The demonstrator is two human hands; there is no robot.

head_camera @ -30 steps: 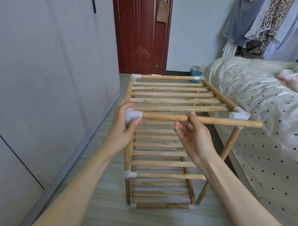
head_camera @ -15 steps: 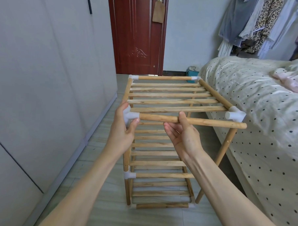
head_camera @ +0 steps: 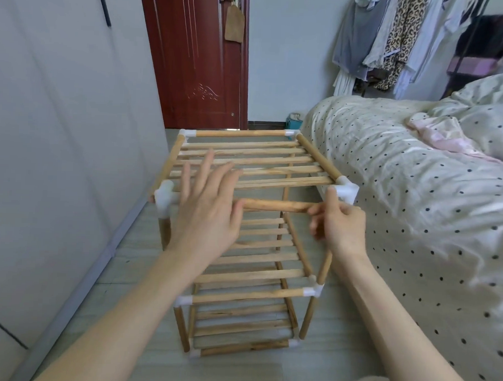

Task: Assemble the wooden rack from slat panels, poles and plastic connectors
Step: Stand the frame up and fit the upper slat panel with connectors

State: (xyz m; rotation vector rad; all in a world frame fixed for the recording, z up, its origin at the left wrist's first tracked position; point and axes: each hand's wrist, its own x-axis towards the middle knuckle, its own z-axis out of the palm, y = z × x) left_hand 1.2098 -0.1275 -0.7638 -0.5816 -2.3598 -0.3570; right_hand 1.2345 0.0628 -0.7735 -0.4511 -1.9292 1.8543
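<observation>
Left hand (head_camera: 208,205) splayed flat; right hand (head_camera: 339,226) pinches pole (head_camera: 275,205).

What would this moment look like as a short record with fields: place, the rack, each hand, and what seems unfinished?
place: bedroom floor between a grey wardrobe and a dotted bed
rack: wooden rack, upright, several slat shelves, white connectors at the corners
front pole: front pole, level at the top front
left hand: left hand, fingers spread and straight, over the pole's left part
right hand: right hand, gripping the pole by the right connector
unfinished: the pole's right end looks not yet seated, though the hand hides it
</observation>
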